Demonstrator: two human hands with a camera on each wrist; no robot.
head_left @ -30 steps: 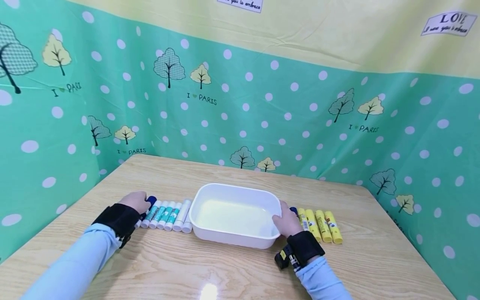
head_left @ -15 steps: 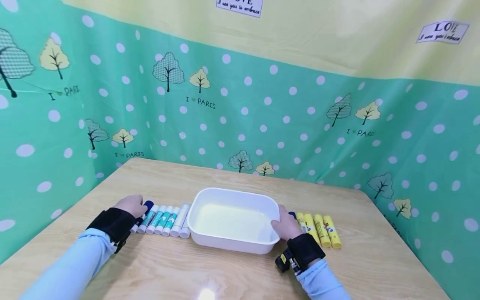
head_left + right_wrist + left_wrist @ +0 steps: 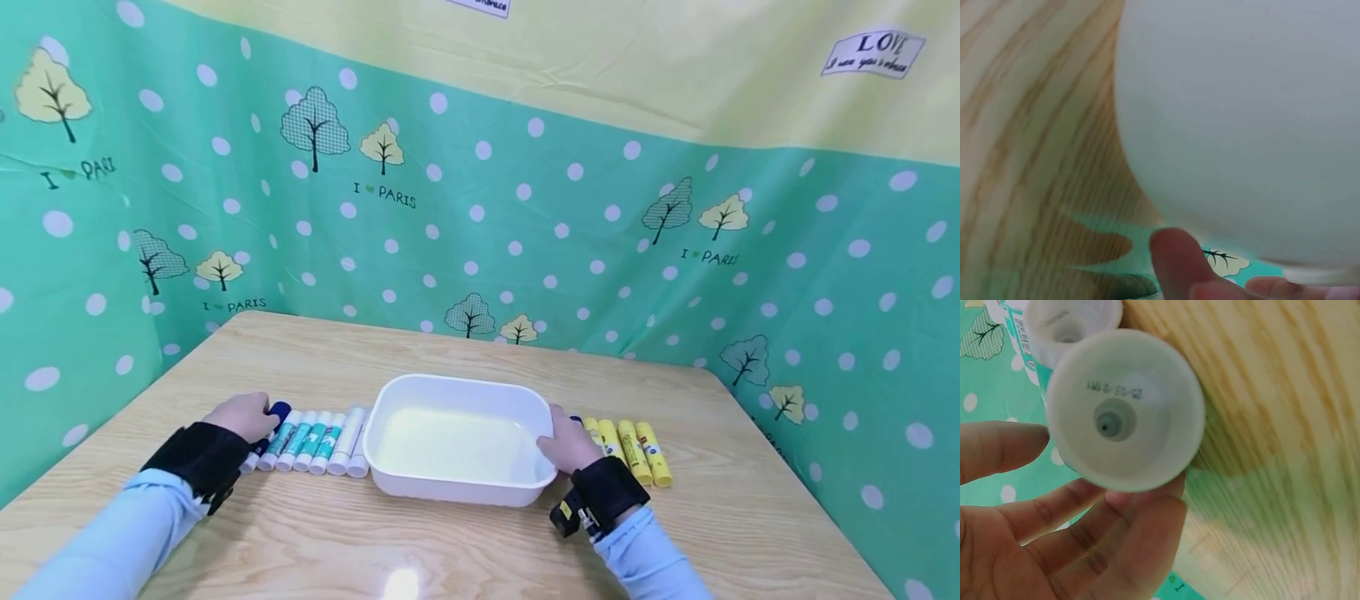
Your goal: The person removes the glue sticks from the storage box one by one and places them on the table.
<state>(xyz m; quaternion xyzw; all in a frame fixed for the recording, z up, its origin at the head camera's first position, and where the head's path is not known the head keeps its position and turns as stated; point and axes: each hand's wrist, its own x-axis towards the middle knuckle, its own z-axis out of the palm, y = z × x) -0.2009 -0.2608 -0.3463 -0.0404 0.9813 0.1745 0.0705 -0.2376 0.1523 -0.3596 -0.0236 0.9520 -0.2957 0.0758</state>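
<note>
Glue stick (image 3: 264, 430), blue-capped, lies at the row's left end on the surface (image 3: 465, 542), left hand (image 3: 238, 415) still curled round it; right hand (image 3: 567, 440) keeps gripping the white tub's (image 3: 457, 492) rim. Nothing lifted since.

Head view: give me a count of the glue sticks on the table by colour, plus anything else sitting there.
Yellow sticks: 4
White sticks: 6
Blue-capped sticks: 2, one in each row
White tray: 1
Total: 13
</note>
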